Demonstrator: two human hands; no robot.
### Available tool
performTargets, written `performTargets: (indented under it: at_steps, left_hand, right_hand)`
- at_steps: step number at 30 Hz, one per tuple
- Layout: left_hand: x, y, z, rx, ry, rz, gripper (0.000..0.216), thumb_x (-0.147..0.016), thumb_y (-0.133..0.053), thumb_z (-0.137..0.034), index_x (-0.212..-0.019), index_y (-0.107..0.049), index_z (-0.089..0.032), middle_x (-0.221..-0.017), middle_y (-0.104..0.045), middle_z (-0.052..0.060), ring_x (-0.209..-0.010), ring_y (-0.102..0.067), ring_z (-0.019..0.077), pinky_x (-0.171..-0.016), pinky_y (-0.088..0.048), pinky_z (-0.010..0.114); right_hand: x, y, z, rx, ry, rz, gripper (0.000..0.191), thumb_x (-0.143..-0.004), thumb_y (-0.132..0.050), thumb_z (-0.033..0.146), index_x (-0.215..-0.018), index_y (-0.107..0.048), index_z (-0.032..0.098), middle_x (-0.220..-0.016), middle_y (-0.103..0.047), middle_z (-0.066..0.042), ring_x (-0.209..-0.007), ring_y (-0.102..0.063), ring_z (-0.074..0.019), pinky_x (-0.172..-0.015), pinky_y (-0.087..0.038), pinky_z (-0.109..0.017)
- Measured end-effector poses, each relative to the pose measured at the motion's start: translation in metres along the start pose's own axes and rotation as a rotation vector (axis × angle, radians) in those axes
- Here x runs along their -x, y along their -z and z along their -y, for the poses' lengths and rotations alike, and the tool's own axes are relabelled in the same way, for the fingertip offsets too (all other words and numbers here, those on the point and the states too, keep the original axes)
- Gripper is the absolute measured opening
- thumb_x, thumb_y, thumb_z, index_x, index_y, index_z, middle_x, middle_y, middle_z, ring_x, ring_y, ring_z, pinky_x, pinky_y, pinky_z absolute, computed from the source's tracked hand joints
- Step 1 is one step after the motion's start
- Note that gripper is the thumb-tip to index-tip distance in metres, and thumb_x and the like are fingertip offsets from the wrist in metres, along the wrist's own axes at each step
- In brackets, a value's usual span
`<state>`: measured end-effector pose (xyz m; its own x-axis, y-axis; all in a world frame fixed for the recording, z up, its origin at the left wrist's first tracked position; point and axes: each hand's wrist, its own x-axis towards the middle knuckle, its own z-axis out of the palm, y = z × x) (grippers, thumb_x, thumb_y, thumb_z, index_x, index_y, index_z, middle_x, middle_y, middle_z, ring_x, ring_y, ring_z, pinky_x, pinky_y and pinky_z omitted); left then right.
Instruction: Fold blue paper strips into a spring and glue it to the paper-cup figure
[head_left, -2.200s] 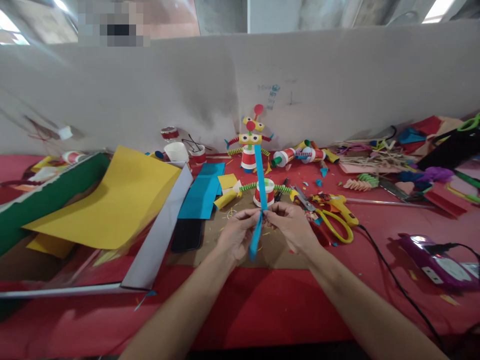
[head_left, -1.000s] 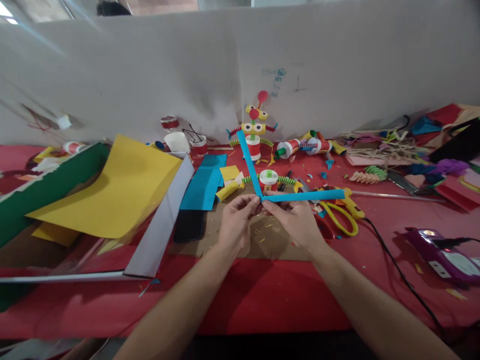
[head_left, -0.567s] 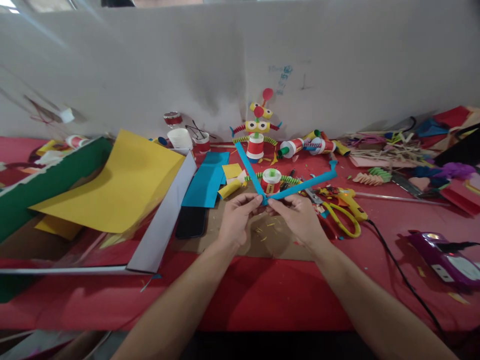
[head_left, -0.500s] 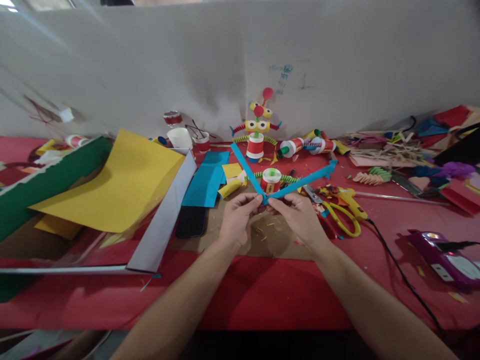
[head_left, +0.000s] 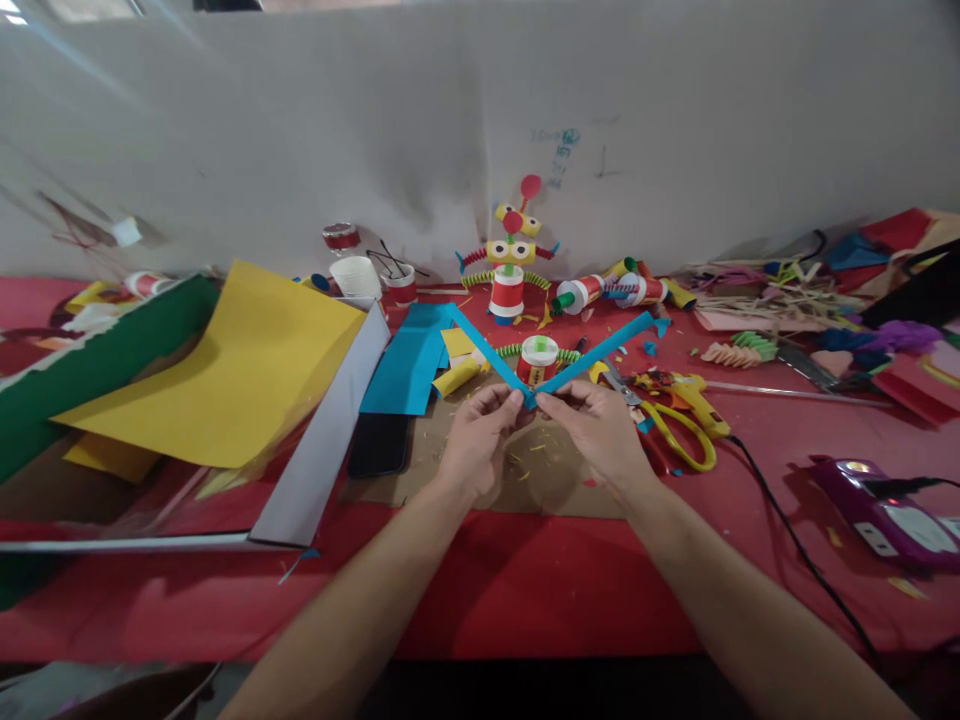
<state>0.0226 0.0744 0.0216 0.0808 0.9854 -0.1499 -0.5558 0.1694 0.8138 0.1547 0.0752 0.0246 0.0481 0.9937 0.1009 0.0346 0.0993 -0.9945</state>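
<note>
Left hand (head_left: 480, 440) and right hand (head_left: 600, 435) are pinching the folded blue strip (head_left: 592, 358) just before the cup figure (head_left: 538, 360); red tablecloth (head_left: 525, 590) is spreading beneath it, white partition (head_left: 375, 150) standing behind.

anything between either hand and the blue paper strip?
Nothing visible. The left hand and the right hand both pinch the blue paper strip at the point of its V, fingertips directly on the paper. The small cup figure stands beyond the strip, not between it and the hands.
</note>
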Motion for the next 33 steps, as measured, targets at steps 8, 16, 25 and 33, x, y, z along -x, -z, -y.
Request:
performTargets:
  at_steps: [8,16,25,33]
  left_hand:
    - [-0.004,0.008,-0.001,-0.129,0.008,-0.021,0.014,-0.058,-0.08,-0.023,-0.064,-0.07,-0.014,-0.065,-0.065,0.001,-0.064,-0.058,0.0102,-0.068,-0.047,0.024]
    - [-0.002,0.005,0.002,0.084,0.143,-0.145,0.013,-0.057,-0.078,-0.014,-0.058,-0.065,-0.016,-0.062,-0.063,-0.002,-0.06,-0.056,0.007,-0.065,-0.047,0.02]
    - [0.004,0.0,-0.005,-0.002,0.023,-0.11,0.011,-0.062,-0.077,-0.02,-0.07,-0.07,-0.016,-0.067,-0.067,0.0,-0.059,-0.057,0.0081,-0.06,-0.045,0.022]
    - [0.006,-0.006,-0.002,0.015,0.006,-0.195,0.008,-0.061,-0.077,-0.018,-0.062,-0.07,-0.016,-0.064,-0.067,0.0,-0.063,-0.06,0.0097,-0.067,-0.046,0.024]
  right_hand:
    - [0.003,-0.003,0.0,0.049,0.076,0.042,0.017,-0.074,-0.065,0.034,-0.08,-0.066,0.019,-0.078,-0.067,-0.003,-0.073,-0.061,-0.0168,-0.068,-0.051,-0.031]
    - [0.007,-0.013,-0.009,0.111,0.169,0.089,0.02,-0.078,-0.065,0.037,-0.09,-0.071,0.023,-0.099,-0.068,-0.007,-0.093,-0.063,-0.0215,-0.081,-0.05,-0.034]
    - [0.005,-0.009,-0.005,0.072,0.128,0.11,0.02,-0.083,-0.058,0.036,-0.088,-0.074,0.025,-0.087,-0.071,-0.003,-0.083,-0.064,-0.02,-0.075,-0.048,-0.032]
    - [0.005,-0.013,-0.007,-0.148,-0.06,0.041,0.018,-0.077,-0.064,0.036,-0.082,-0.074,0.023,-0.074,-0.069,-0.001,-0.067,-0.057,-0.0137,-0.064,-0.045,-0.027]
